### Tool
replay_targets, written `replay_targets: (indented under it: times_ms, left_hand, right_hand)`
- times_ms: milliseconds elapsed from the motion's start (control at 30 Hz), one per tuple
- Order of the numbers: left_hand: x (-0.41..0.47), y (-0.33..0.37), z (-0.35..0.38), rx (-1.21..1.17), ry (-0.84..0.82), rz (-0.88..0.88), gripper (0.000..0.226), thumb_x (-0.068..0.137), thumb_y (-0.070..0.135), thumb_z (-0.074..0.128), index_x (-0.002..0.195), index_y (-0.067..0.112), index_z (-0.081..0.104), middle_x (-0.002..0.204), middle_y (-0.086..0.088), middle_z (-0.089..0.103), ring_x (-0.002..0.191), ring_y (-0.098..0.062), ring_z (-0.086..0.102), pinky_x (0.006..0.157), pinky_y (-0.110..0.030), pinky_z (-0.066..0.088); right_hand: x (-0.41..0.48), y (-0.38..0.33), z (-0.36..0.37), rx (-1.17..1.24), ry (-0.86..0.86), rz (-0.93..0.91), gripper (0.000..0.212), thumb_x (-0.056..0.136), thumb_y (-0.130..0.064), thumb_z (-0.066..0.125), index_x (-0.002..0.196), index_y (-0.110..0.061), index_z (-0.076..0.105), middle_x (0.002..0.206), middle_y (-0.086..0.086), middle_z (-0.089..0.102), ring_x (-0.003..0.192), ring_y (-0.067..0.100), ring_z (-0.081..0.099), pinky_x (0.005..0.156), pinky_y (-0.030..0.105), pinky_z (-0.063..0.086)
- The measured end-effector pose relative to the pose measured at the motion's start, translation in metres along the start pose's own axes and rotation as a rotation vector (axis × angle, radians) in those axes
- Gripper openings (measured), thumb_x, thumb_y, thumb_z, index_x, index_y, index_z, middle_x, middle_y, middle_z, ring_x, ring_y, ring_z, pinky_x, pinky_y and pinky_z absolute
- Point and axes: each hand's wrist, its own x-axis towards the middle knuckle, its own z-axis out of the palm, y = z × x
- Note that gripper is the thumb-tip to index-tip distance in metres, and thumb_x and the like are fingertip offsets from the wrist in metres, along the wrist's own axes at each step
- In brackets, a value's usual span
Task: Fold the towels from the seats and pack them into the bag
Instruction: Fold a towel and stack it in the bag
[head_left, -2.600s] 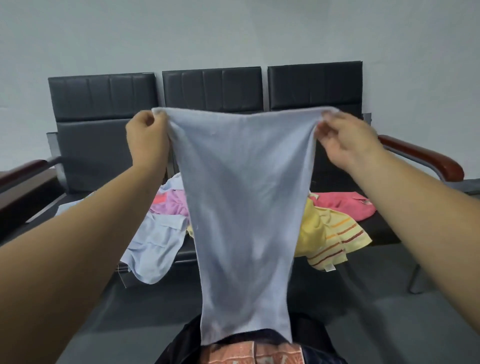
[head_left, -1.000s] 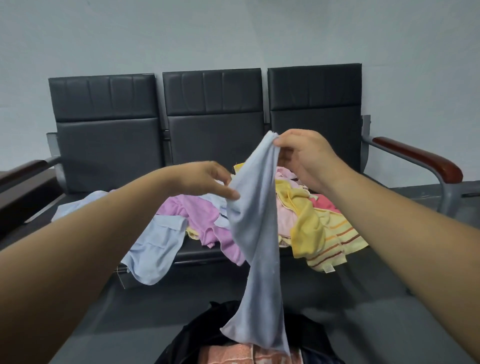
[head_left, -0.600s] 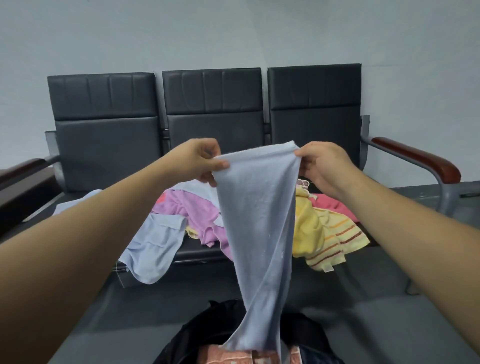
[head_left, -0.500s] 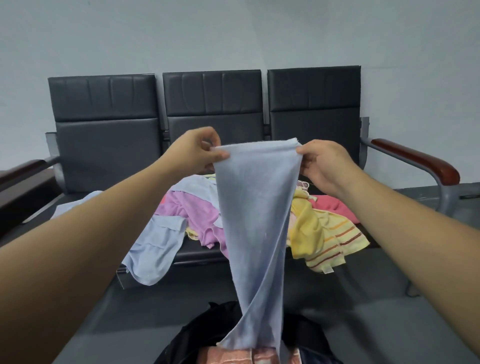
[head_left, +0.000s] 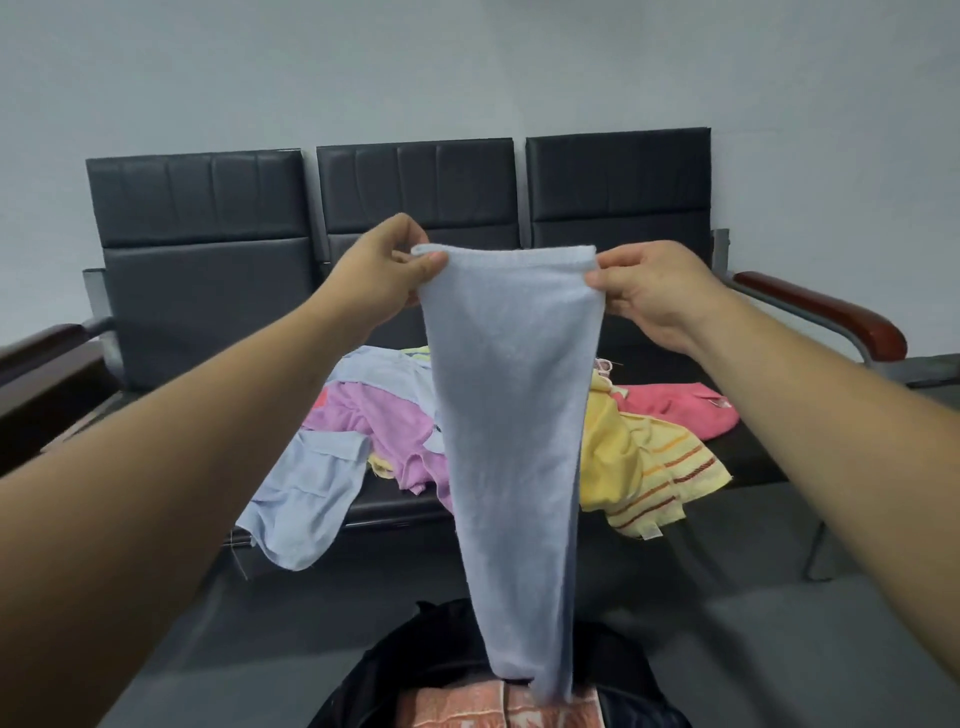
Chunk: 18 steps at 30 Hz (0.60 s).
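A light blue towel (head_left: 511, 415) hangs lengthwise in front of me, folded in half to a narrow strip. My left hand (head_left: 387, 270) pinches its top left corner and my right hand (head_left: 652, 291) pinches the top right corner, both at chest height. The towel's lower end dangles into the open black bag (head_left: 441, 654) on the floor, where an orange patterned towel (head_left: 457, 709) lies. Behind it, a pile of towels covers the seats: purple (head_left: 384, 421), pale blue (head_left: 306, 493), yellow striped (head_left: 649, 467) and pink (head_left: 685, 408).
A row of three black padded seats (head_left: 208, 291) stands against a grey wall, with wooden armrests at the far left (head_left: 36, 348) and right (head_left: 831, 312). Grey floor lies between the seats and the bag.
The towel went from held wide, to gathered in my right hand, to stretched again as a narrower doubled strip. Since half a second ago its lower twist has straightened and hangs flat.
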Motion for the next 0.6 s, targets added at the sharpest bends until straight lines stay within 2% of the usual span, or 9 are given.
replay_targets:
  times_ms: [100,167,233,300,400,500,533,600]
  left_hand:
    - [-0.005,0.002,0.006,-0.004,0.021,-0.023,0.02,0.103,0.028,0.059,0.088,0.02,0.049,0.094,-0.011,0.062,0.083,-0.021,0.062,0.074,-0.04,0.063]
    - [-0.007,0.005,0.01,0.001,0.026,-0.022,0.017,0.103,0.028,0.06,0.093,0.018,0.051,0.094,-0.008,0.064,0.079,-0.019,0.063,0.066,-0.033,0.062]
    - [-0.008,0.01,0.015,-0.056,0.009,-0.026,0.016,0.102,0.027,0.061,0.099,0.014,0.052,0.093,-0.005,0.066,0.077,-0.016,0.065,0.065,-0.031,0.062]
    - [-0.009,0.016,0.021,-0.116,-0.027,-0.024,0.017,0.101,0.025,0.064,0.1,0.012,0.053,0.092,-0.005,0.067,0.077,-0.016,0.067,0.067,-0.033,0.062]
    - [-0.007,0.016,0.031,-0.091,-0.037,-0.022,0.017,0.099,0.024,0.067,0.095,0.013,0.053,0.093,-0.007,0.068,0.08,-0.019,0.067,0.072,-0.039,0.06]
    - [-0.01,0.005,0.032,-0.17,-0.008,-0.034,0.022,0.097,0.031,0.069,0.097,0.012,0.057,0.096,-0.01,0.066,0.084,-0.023,0.064,0.081,-0.044,0.057]
    - [-0.014,0.001,0.031,-0.279,-0.04,-0.049,0.03,0.096,0.036,0.069,0.103,0.009,0.06,0.101,-0.011,0.067,0.089,-0.026,0.066,0.085,-0.046,0.057]
    - [-0.022,-0.014,0.03,-0.446,-0.233,-0.108,0.054,0.091,0.044,0.067,0.122,0.001,0.06,0.12,-0.016,0.07,0.107,-0.031,0.07,0.095,-0.048,0.057]
  right_hand:
    - [-0.005,0.0,0.004,0.0,-0.057,-0.074,0.013,0.095,-0.01,0.066,0.1,-0.017,0.076,0.102,0.002,0.078,0.096,0.018,0.07,0.086,0.035,0.051]
    - [-0.013,-0.001,0.01,0.182,-0.16,-0.077,0.017,0.1,-0.008,0.058,0.101,-0.017,0.072,0.1,0.002,0.076,0.093,0.019,0.071,0.084,0.034,0.055]
    - [-0.022,-0.003,0.021,0.301,-0.262,-0.046,0.018,0.102,-0.008,0.053,0.099,-0.018,0.067,0.094,0.003,0.072,0.084,0.021,0.068,0.073,0.034,0.055]
    - [-0.03,-0.001,0.035,0.319,-0.357,-0.007,0.016,0.102,-0.008,0.052,0.097,-0.019,0.063,0.09,0.004,0.069,0.078,0.023,0.064,0.067,0.035,0.051]
    - [-0.038,0.003,0.054,0.265,-0.46,0.066,0.011,0.101,-0.008,0.056,0.099,-0.017,0.061,0.094,0.008,0.067,0.085,0.029,0.062,0.071,0.04,0.05]
    - [-0.037,0.001,0.062,0.333,-0.416,0.064,0.01,0.098,-0.006,0.058,0.101,-0.013,0.065,0.094,0.009,0.068,0.087,0.028,0.063,0.073,0.04,0.052]
    - [-0.034,-0.001,0.062,0.402,-0.373,0.065,0.011,0.098,-0.005,0.058,0.1,-0.013,0.065,0.091,0.008,0.069,0.084,0.026,0.064,0.072,0.038,0.053]
    - [-0.028,-0.005,0.062,0.566,-0.302,0.072,0.011,0.096,-0.002,0.059,0.099,-0.01,0.066,0.086,0.008,0.069,0.081,0.023,0.066,0.074,0.038,0.057]
